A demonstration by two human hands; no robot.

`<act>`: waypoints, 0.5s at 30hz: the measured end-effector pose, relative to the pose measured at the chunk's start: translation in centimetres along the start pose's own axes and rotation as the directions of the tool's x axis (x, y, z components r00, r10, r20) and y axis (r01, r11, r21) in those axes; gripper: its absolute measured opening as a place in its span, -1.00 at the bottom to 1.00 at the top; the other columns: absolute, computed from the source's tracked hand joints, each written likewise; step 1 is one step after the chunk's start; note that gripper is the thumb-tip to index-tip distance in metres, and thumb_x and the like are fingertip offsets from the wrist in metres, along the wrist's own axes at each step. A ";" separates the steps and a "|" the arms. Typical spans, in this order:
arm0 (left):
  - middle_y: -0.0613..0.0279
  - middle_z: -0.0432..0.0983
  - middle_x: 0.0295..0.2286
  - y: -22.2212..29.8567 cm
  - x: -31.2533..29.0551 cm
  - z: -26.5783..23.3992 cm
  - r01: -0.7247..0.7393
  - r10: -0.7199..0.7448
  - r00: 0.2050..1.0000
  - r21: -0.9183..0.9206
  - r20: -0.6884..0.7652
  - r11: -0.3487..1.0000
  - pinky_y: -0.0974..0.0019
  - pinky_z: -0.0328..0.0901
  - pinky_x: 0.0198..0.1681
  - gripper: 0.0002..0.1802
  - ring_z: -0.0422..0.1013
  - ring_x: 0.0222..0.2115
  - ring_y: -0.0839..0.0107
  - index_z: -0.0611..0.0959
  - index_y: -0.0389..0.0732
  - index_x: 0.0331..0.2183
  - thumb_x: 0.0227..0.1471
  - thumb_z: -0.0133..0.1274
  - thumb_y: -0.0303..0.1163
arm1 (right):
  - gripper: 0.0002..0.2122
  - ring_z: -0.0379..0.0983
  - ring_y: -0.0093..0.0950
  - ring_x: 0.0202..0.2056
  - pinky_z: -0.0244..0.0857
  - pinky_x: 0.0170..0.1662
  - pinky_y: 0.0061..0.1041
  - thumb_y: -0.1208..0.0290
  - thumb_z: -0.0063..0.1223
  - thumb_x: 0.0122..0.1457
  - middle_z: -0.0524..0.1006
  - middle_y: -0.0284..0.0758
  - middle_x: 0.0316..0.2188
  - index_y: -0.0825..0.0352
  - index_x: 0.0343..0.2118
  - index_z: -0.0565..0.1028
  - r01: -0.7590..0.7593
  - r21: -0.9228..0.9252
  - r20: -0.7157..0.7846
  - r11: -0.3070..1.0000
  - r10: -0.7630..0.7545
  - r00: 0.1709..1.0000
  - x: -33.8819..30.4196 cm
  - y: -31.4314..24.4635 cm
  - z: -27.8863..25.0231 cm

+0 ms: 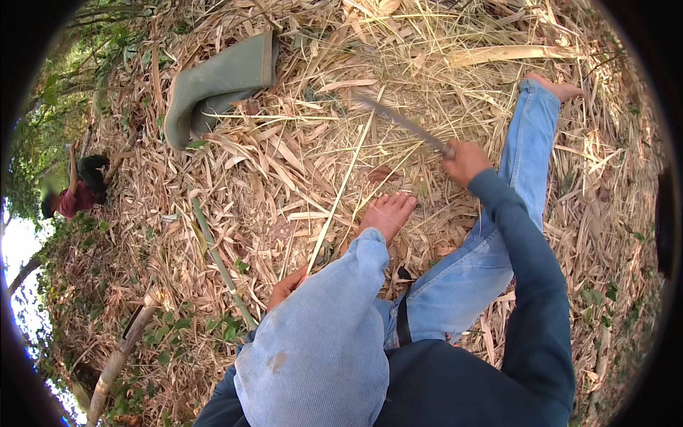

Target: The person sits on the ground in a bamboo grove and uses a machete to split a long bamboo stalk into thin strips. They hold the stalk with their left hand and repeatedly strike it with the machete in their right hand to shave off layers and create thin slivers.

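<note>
My right hand [466, 162] is closed round the handle of a long-bladed knife [405, 124]. The dark blade points up and to the left, over the litter-covered ground, and its tip lies close to a long pale bamboo strip [346, 178]. That strip slants down from the upper middle to my left hand [286, 288], where its lower end meets the closed fingers. My bent left knee hides part of this hand. Between the hands, my bare left foot [389, 215] rests on the ground, just right of the strip.
Green rubber boots [224, 67] lie at the upper left. A thin green bamboo stalk [217, 256] runs beside my left knee, with a thicker cut pole [121, 363] farther left. Shavings [427, 78] cover the ground. Another person [78, 188] is at the far left. My right leg [530, 149] stretches out.
</note>
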State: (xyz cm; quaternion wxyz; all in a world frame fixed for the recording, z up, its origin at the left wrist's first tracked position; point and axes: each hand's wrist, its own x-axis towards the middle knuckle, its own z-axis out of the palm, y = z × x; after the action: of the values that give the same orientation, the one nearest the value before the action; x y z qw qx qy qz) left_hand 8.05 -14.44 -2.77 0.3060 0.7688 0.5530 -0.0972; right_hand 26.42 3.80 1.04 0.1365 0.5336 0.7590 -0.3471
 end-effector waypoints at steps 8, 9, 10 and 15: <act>0.23 0.26 0.17 -1.4 -0.2 4.2 -0.004 -0.005 0.995 -0.084 -0.099 0.996 0.10 0.12 0.23 -0.54 0.22 0.17 0.16 0.31 -0.01 0.16 0.23 -0.23 -0.26 | -0.77 0.52 -0.13 -0.59 0.39 -0.49 -0.05 0.21 0.15 -0.05 0.55 -0.17 -0.63 0.14 -0.32 0.48 0.304 -0.084 -0.003 0.949 -0.305 0.952 -9.0 -4.1 4.5; 0.23 0.26 0.17 -0.5 0.4 3.1 0.006 -0.009 0.999 -0.093 -0.038 0.996 0.10 0.13 0.22 -0.54 0.23 0.16 0.16 0.31 0.00 0.15 0.23 -0.22 -0.26 | -0.76 0.52 -0.13 -0.58 0.39 -0.47 -0.05 0.21 0.15 -0.05 0.55 -0.15 -0.63 0.16 -0.32 0.48 0.230 -0.036 -0.024 0.973 -0.230 0.973 -8.5 -2.8 4.7; 0.24 0.26 0.17 -0.4 0.2 2.6 0.020 -0.021 1.000 -0.080 -0.012 0.997 0.09 0.14 0.21 -0.54 0.24 0.16 0.17 0.32 0.01 0.15 0.22 -0.22 -0.27 | -0.76 0.53 -0.12 -0.57 0.40 -0.45 -0.06 0.22 0.16 -0.05 0.55 -0.14 -0.62 0.17 -0.33 0.49 0.184 0.014 -0.043 0.983 -0.183 0.982 -7.6 -2.5 4.2; 0.26 0.28 0.16 -1.8 -0.6 5.7 0.028 -0.027 0.985 0.006 -0.171 1.000 0.08 0.21 0.16 -0.55 0.26 0.14 0.21 0.34 0.05 0.14 0.20 -0.19 -0.30 | -0.77 0.52 -0.05 -0.47 0.41 -0.30 -0.11 0.26 0.16 -0.02 0.54 -0.07 -0.60 0.26 -0.35 0.48 0.423 -0.116 0.209 0.899 -0.394 0.895 -7.9 -4.9 2.2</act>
State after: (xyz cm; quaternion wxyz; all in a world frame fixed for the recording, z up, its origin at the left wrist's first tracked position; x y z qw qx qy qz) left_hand 7.27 -17.86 -7.65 0.2527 0.7680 0.5873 -0.0376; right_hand 24.73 -4.30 5.87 0.1702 0.3158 0.8639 -0.3535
